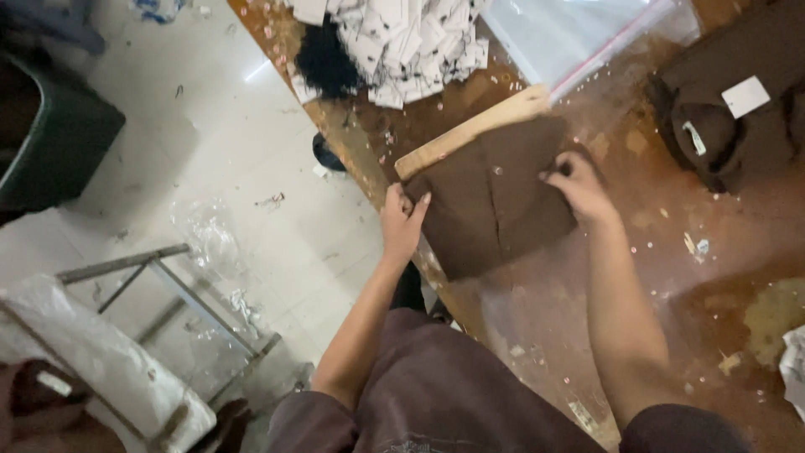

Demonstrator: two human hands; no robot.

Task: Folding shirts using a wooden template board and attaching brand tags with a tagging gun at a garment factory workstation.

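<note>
The left hand [403, 220] pinches the left edge of a folded brown garment [495, 197] on the table [587, 319]; the right hand [579, 186] presses its right edge, fingers curled. The fold looks nearly complete around a wooden board [470, 130], mostly hidden underneath. Another brown garment [729, 101] is cut off.

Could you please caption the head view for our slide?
Both hands, left and right, grip a folded brown garment against a wooden board.

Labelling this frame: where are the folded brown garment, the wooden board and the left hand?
folded brown garment [495, 201], head view, middle of the cloth
wooden board [470, 130], head view, bare top strip
left hand [402, 222], head view, back of hand
</note>
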